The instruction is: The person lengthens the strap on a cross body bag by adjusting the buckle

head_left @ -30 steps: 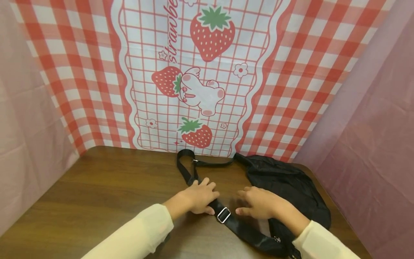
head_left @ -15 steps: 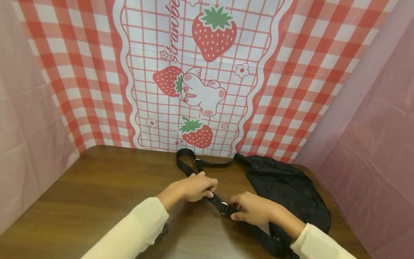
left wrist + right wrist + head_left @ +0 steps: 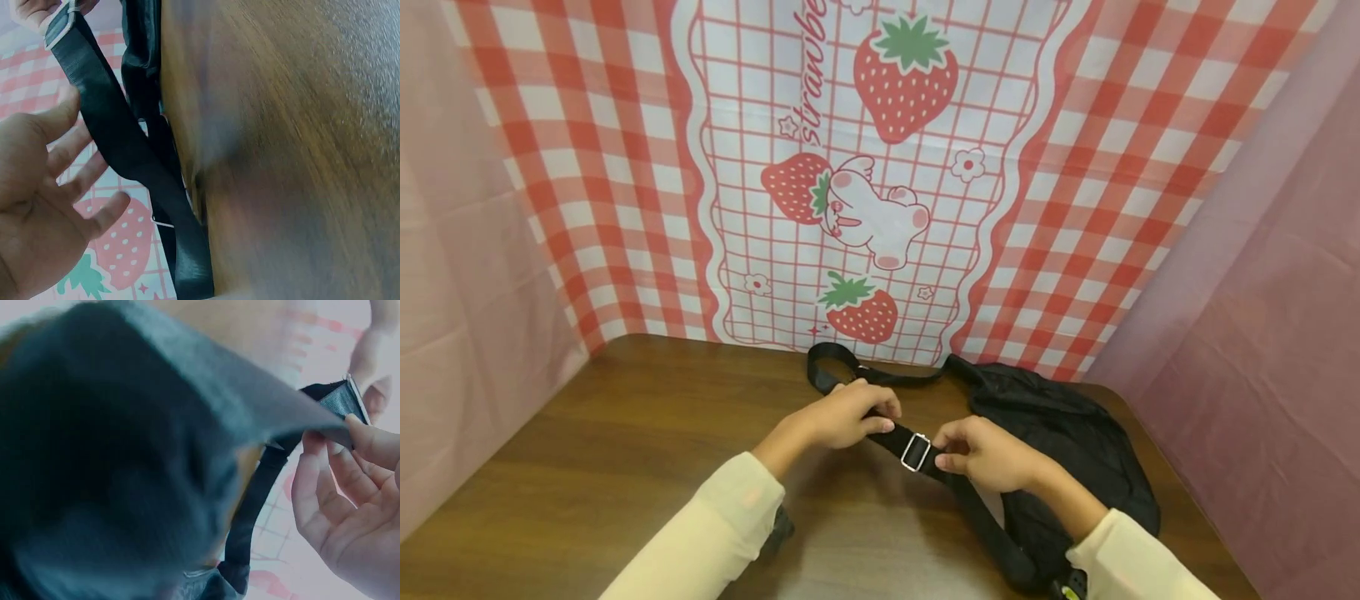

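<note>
On the strap (image 3: 984, 518); hands (image 3: 850, 414) (image 3: 994, 457) curled

Head view: left forearm (image 3: 707, 521) angles toward 2 o'clock, right forearm (image 3: 1138, 558) toward 10 o'clock. On the left hand (image 3: 844, 414), fingers bend, thumb opposed. The right hand (image 3: 991, 454), at its 3 o'clock, forms a thumb-to-finger pinch; hands apart.

A small booth closed in by cloth around a brown wooden table (image 3: 625, 442): a red-and-white checked sheet (image 3: 880, 200) printed with strawberries (image 3: 906, 79) hangs at the far edge, and plain pinkish curtains (image 3: 1247, 358) flank both sides; whether it stands in a home or a studio cannot be told
</note>
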A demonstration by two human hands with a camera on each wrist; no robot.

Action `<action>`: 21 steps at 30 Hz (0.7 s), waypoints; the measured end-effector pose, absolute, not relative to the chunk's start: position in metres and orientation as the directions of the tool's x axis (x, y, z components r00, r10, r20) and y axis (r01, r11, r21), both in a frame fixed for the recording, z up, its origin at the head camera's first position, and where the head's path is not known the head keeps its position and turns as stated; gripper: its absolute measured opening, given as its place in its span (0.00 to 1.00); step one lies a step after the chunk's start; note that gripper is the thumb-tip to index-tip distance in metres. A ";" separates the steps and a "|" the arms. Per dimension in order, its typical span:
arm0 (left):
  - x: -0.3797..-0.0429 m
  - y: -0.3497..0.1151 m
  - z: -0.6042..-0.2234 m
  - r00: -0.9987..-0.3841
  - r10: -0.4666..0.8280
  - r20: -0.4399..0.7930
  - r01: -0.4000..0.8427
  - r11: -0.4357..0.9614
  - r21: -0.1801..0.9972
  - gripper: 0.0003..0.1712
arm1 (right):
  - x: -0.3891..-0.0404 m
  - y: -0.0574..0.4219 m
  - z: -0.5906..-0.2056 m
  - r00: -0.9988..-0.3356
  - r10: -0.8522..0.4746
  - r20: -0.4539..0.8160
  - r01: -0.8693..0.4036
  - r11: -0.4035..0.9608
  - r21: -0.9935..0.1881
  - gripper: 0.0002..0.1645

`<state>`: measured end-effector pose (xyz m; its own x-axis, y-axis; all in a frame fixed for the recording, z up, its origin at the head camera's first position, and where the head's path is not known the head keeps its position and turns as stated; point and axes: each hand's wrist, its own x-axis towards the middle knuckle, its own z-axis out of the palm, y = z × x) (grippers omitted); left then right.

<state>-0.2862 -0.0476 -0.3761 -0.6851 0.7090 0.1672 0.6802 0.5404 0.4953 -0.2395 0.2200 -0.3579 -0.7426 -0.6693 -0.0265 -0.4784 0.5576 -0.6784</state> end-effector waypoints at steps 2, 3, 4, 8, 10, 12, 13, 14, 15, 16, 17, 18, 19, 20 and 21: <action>-0.286 -0.047 -0.378 -0.670 0.724 0.165 0.683 0.515 0.519 0.16 | -0.242 0.222 -0.356 -0.748 -0.664 -0.024 -0.452 0.535 -0.713 0.03; -0.287 -0.047 -0.378 -0.663 0.731 0.161 0.680 0.500 0.536 0.19 | -0.243 0.223 -0.354 -0.752 -0.659 -0.027 -0.437 0.528 -0.729 0.03; -0.287 -0.047 -0.379 -0.657 0.737 0.158 0.679 0.487 0.549 0.23 | -0.244 0.224 -0.353 -0.755 -0.655 -0.030 -0.420 0.518 -0.746 0.03; -0.287 -0.045 -0.381 -0.626 0.757 0.187 0.693 0.430 0.579 0.33 | -0.249 0.227 -0.349 -0.772 -0.633 -0.062 -0.340 0.493 -0.801 0.05; -0.287 -0.042 -0.381 -0.613 0.755 0.232 0.714 0.404 0.572 0.34 | -0.251 0.228 -0.346 -0.782 -0.619 -0.075 -0.310 0.490 -0.815 0.05; -0.287 -0.040 -0.381 -0.607 0.743 0.281 0.732 0.387 0.560 0.31 | -0.254 0.229 -0.344 -0.788 -0.611 -0.080 -0.292 0.485 -0.824 0.06; -0.287 -0.039 -0.381 -0.609 0.734 0.302 0.738 0.384 0.555 0.30 | -0.255 0.230 -0.342 -0.793 -0.604 -0.082 -0.286 0.488 -0.825 0.06; -0.287 -0.038 -0.381 -0.613 0.723 0.318 0.738 0.381 0.557 0.29 | -0.256 0.230 -0.341 -0.795 -0.602 -0.078 -0.289 0.488 -0.824 0.07; -0.287 -0.037 -0.380 -0.620 0.712 0.330 0.736 0.382 0.559 0.28 | -0.258 0.230 -0.340 -0.797 -0.599 -0.072 -0.292 0.487 -0.823 0.07; -0.286 -0.037 -0.380 -0.629 0.699 0.339 0.731 0.385 0.564 0.28 | -0.259 0.231 -0.338 -0.800 -0.596 -0.069 -0.289 0.483 -0.827 0.07; -0.286 -0.036 -0.380 -0.638 0.689 0.344 0.725 0.385 0.571 0.27 | -0.260 0.231 -0.336 -0.805 -0.590 -0.067 -0.285 0.482 -0.828 0.08; -0.286 -0.035 -0.380 -0.647 0.679 0.347 0.717 0.385 0.582 0.26 | -0.262 0.230 -0.335 -0.810 -0.583 -0.066 -0.281 0.483 -0.829 0.08; -0.286 -0.034 -0.380 -0.655 0.671 0.347 0.708 0.385 0.591 0.26 | -0.263 0.231 -0.333 -0.815 -0.576 -0.065 -0.276 0.484 -0.831 0.08; -0.285 -0.034 -0.380 -0.664 0.663 0.345 0.698 0.386 0.603 0.26 | -0.264 0.230 -0.332 -0.822 -0.566 -0.068 -0.267 0.488 -0.831 0.09; -0.285 -0.033 -0.379 -0.671 0.656 0.346 0.692 0.386 0.610 0.25 | -0.265 0.230 -0.331 -0.830 -0.553 -0.074 -0.253 0.491 -0.833 0.09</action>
